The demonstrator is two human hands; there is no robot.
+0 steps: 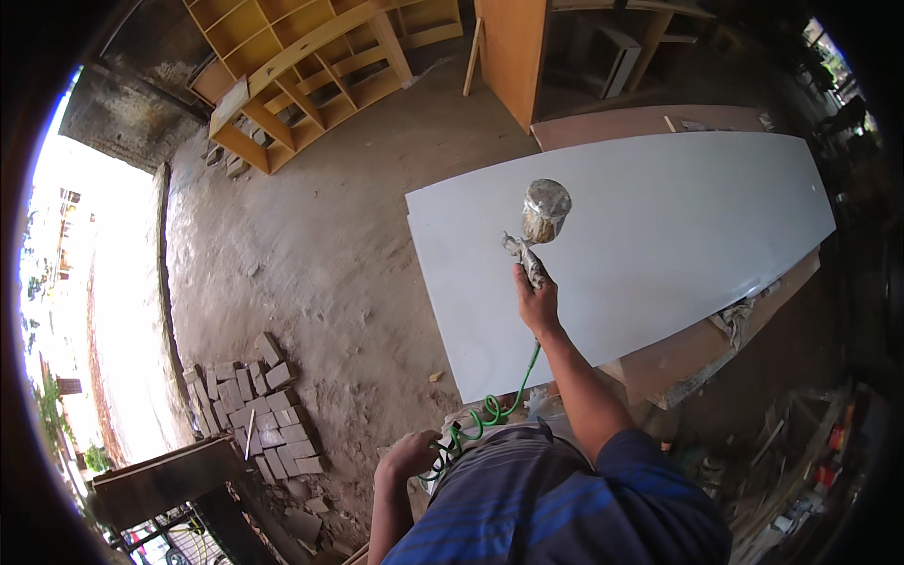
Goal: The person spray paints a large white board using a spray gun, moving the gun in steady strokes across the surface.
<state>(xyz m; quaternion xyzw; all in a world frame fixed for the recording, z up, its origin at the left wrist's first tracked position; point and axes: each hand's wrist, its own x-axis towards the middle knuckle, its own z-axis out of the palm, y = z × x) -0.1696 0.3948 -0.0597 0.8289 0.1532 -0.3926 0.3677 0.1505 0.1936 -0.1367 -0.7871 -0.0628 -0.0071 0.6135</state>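
Spray gun [544,218] above the panel [650,245], bricks [259,414] on the floor [325,273] to the left, shelving [315,42] beyond

Dark navy shirt [527,508], brighter blue stripes across it; short right sleeve [650,476]; forearms [586,388] bare.

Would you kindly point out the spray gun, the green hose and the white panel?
Spray gun [543,224]: head view, on its cup's lower part.
Green hose [489,403]: head view, on a coil.
White panel [636,235]: head view, on its bare upper face.
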